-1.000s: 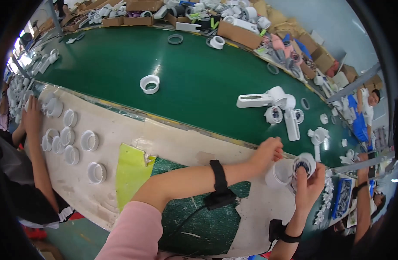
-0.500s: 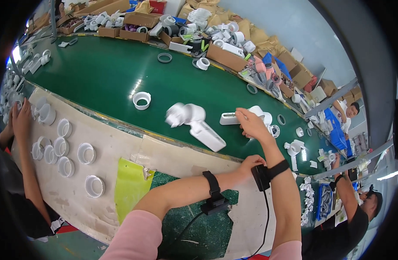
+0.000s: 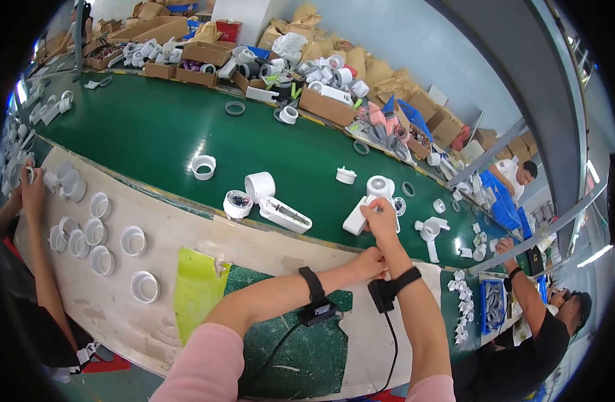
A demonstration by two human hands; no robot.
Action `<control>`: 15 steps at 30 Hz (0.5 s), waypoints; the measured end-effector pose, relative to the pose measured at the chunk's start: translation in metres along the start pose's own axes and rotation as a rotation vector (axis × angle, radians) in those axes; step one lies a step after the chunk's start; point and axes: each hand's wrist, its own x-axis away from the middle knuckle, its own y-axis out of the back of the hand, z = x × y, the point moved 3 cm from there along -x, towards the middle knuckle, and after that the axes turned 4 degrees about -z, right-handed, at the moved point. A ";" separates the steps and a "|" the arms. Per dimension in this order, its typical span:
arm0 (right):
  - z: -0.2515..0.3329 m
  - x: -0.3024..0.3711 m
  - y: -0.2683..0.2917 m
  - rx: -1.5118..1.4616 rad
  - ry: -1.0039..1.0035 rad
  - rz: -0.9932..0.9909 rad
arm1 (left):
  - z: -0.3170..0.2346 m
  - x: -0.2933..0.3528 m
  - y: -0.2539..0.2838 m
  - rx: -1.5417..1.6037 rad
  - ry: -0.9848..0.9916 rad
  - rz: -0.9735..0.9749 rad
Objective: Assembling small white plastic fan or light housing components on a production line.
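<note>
My right hand (image 3: 382, 219) is closed around the white handle (image 3: 356, 216) of a handheld fan part, over the near side of the green belt. Joined or touching beyond it is a round white grille head (image 3: 380, 186), with another round white piece (image 3: 400, 206) beside it. My left hand (image 3: 369, 264) is closed near my right wrist, and what its fingers hold, if anything, is hidden. To the left on the belt lie an open white handle shell (image 3: 285, 214), a white round housing (image 3: 260, 185) and a round piece with components inside (image 3: 238, 204).
White rings (image 3: 134, 241) stand on the cardboard-covered table at left, near another person's hands (image 3: 33, 187). Boxes of parts (image 3: 329, 106) line the belt's far edge. A metal post (image 3: 521, 234) and a co-worker's arm (image 3: 531, 291) are at right. Cables hang from my wrist straps.
The white fan assembly left of my hands, blurred before, now rests as separate-looking pieces nearer the belt edge. The handle in my right hand has turned. A white cap now shows beyond it.
</note>
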 end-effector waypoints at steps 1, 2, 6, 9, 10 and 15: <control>-0.002 0.004 0.008 -0.120 0.011 0.013 | -0.005 0.002 -0.003 0.027 0.119 -0.022; -0.003 0.010 0.014 -0.112 0.015 0.051 | -0.012 0.007 -0.004 0.010 0.131 -0.038; -0.005 0.024 0.036 -0.236 -0.036 0.137 | -0.003 0.009 -0.001 0.081 0.117 -0.044; -0.012 0.020 0.045 -0.236 -0.043 0.040 | -0.004 0.007 -0.004 0.069 0.098 0.011; -0.013 0.020 0.045 -0.238 -0.048 0.038 | -0.004 0.005 -0.007 0.094 0.100 0.003; 0.011 0.029 0.023 -0.325 -0.040 0.329 | -0.007 0.011 -0.001 0.064 0.123 -0.042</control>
